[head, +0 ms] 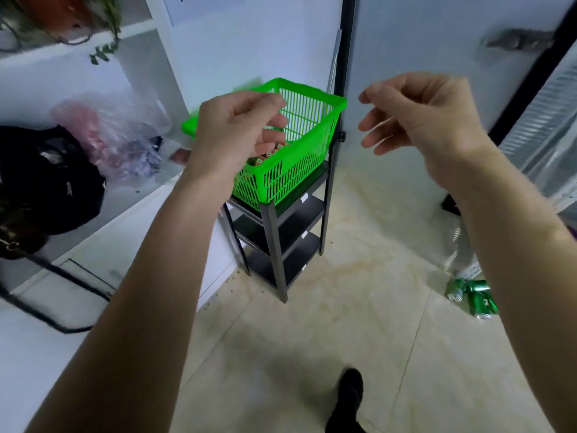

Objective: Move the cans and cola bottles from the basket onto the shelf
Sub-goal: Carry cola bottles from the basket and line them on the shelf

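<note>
While both hands hover empty, fingers loosely curled, the left hand (240, 129) is nearer the basket (299, 145) atop the shelf (278, 232); right hand (418, 114) off its right corner; cans (265, 157) low inside.

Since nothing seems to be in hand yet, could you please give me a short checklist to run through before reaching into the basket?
1. Left hand free: ok, fingers curled loosely, nothing held.
2. Right hand free: ok, nothing held.
3. Basket steady: ok, it sits on top of the shelf, though its near corner reaches the edge.
4. Contents within reach: cannot tell; only a few can tops show behind the left hand, and no cola bottles are visible.
5. Lower shelf tiers free for loading: ok, those in view look bare.
6. Floor clear: not ok, green cans lie on the floor to the right.
</note>
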